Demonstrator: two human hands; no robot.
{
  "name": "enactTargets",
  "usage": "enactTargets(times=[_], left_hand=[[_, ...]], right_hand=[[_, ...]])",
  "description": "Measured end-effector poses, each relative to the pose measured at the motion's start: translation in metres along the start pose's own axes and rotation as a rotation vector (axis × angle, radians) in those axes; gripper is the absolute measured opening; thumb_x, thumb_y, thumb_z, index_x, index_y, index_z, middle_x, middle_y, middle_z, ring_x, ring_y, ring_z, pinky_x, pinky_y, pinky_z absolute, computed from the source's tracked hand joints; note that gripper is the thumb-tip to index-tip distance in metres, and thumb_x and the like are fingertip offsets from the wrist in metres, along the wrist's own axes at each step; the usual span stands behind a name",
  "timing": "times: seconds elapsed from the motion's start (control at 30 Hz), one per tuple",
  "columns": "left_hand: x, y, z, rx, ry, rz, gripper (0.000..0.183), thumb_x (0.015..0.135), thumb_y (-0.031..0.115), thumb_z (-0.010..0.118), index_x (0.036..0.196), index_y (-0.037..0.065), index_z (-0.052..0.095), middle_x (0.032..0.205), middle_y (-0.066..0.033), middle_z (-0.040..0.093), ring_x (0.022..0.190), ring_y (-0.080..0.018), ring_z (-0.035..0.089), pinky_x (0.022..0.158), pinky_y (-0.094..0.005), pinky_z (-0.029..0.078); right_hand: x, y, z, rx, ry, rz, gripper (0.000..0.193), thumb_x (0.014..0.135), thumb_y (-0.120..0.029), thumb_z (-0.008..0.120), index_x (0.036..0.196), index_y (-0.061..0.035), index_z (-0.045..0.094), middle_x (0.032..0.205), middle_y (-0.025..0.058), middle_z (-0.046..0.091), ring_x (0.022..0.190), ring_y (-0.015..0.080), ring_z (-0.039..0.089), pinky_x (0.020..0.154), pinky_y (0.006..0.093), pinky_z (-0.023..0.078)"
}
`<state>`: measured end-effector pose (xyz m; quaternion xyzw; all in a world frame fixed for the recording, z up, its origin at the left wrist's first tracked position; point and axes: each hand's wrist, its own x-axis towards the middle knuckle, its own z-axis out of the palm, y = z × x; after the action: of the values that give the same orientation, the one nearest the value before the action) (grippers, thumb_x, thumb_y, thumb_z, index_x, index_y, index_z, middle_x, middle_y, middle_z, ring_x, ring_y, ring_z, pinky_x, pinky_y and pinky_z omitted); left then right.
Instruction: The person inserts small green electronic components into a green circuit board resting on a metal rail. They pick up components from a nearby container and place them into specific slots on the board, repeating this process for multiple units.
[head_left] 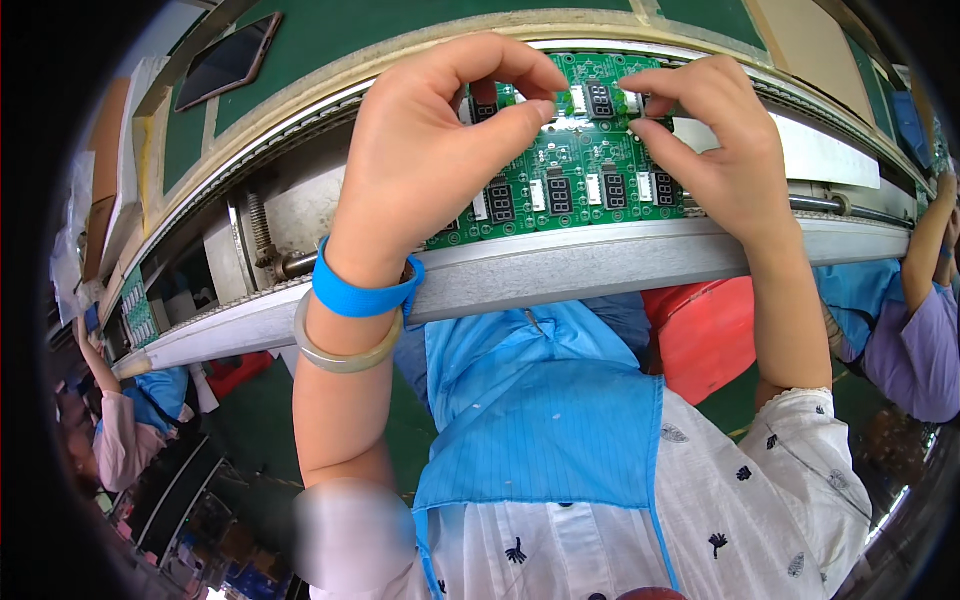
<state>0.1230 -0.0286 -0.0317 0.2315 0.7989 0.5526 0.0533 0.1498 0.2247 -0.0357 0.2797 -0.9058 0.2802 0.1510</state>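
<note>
A green circuit board panel (582,150) lies on the rails in front of me, bearing several black digit displays (559,196) and white connectors (538,196). My left hand (425,145) is over its far left part, thumb and forefinger pinched close above the board. Whatever lies between those fingertips is too small to make out. My right hand (722,145) curls over the far right part, thumb and forefinger closing beside a white connector and small green pieces (621,103). Its fingers partly hide what they grip. A blue band (365,285) and a pale bangle (345,358) circle my left wrist.
A metal rail (600,255) runs along the near side of the panel. On the green surface beyond lies a dark phone (228,62). Another board (138,310) sits at the far left. Other people's arms (930,235) show at both sides; a red stool (700,335) stands below.
</note>
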Motion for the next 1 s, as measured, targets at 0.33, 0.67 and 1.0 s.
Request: enactTargets(times=[0.33, 0.67, 1.0], left_hand=[[0.004, 0.000, 0.010, 0.233, -0.005, 0.102, 0.018, 0.082, 0.001, 0.078, 0.100, 0.006, 0.077, 0.095, 0.0002, 0.074, 0.084, -0.0098, 0.059, 0.078, -0.0255, 0.049], [0.009, 0.003, 0.018, 0.484, -0.031, 0.220, 0.018, 0.079, 0.003, 0.078, 0.096, 0.008, 0.079, 0.092, -0.0021, 0.074, 0.088, -0.0160, 0.060, 0.077, -0.0299, 0.047], [0.011, -0.002, 0.024, 0.552, 0.003, 0.304, 0.017, 0.078, 0.009, 0.075, 0.092, 0.017, 0.078, 0.085, 0.0060, 0.074, 0.088, -0.0172, 0.061, 0.081, -0.0359, 0.036]], right_hand=[[-0.011, 0.008, -0.005, 0.035, 0.091, 0.082, 0.034, 0.080, -0.001, 0.077, 0.114, -0.0049, 0.074, 0.087, 0.0042, 0.063, 0.087, 0.0176, 0.061, 0.082, 0.0305, 0.049], [-0.015, 0.008, -0.007, 0.077, 0.145, 0.094, 0.029, 0.081, -0.003, 0.074, 0.110, -0.0044, 0.074, 0.087, 0.0061, 0.065, 0.086, 0.0211, 0.061, 0.084, 0.0342, 0.048], [-0.016, 0.013, -0.001, 0.136, 0.239, 0.069, 0.025, 0.077, -0.003, 0.075, 0.102, -0.0001, 0.073, 0.084, 0.0097, 0.067, 0.081, 0.0258, 0.059, 0.077, 0.0371, 0.047]])
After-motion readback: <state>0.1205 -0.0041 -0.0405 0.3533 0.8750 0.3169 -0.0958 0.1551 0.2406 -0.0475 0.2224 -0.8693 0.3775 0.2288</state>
